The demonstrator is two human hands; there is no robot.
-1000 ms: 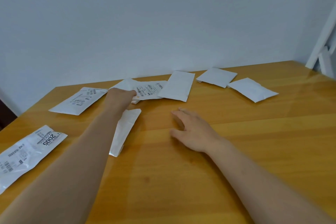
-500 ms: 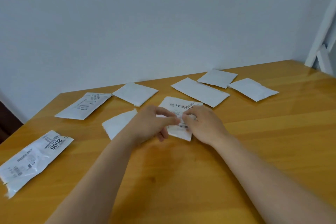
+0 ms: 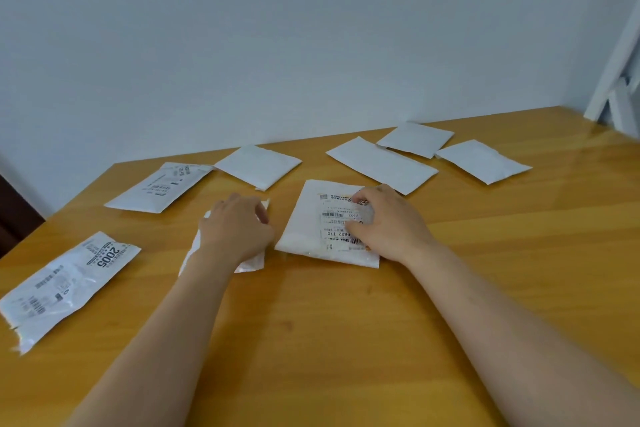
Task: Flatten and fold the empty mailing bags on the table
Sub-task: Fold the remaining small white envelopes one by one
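Note:
A white mailing bag with a printed label point(image 3: 306, 230) lies flat on the wooden table point(image 3: 346, 329) in the middle. My right hand point(image 3: 386, 224) rests on its label, bent fingertips and thumb pressing down on it. My left hand point(image 3: 239, 227) hovers just left of that bag with loosely curled fingers and holds nothing. It partly hides a small folded white bag point(image 3: 252, 262) beneath it.
A torn bag marked 2005 point(image 3: 69, 281) lies at the left edge and a labelled bag point(image 3: 159, 187) at the back left. Several plain white bags point(image 3: 258, 166) point(image 3: 381, 163) point(image 3: 415, 139) point(image 3: 483, 161) line the back. A white frame point(image 3: 620, 80) leans at the right.
The labelled bag was pulled from the back to the middle with both hands. My left hand has since let go and shifted left; my right hand stays on the label.

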